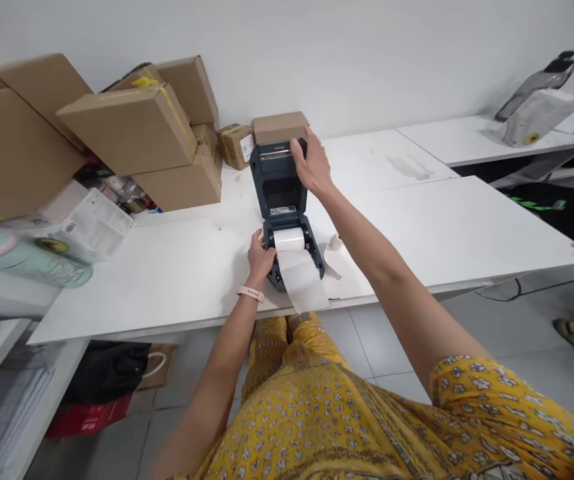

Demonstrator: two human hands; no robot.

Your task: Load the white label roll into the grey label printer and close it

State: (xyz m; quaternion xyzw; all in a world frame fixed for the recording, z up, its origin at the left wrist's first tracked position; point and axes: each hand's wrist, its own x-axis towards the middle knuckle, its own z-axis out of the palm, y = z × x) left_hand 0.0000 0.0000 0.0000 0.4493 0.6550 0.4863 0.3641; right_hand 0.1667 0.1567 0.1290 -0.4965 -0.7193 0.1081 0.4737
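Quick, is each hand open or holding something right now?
Left hand: holding the left edge of the printer base.
Right hand: holding the top corner of the raised lid.

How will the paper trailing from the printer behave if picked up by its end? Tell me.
The paper is likely floppy and light: it looks thin, and its end reaches past the table's edge. Pulling it may spin the roll, since it seems to unwind from there and the raised lid isn't pressing on it.
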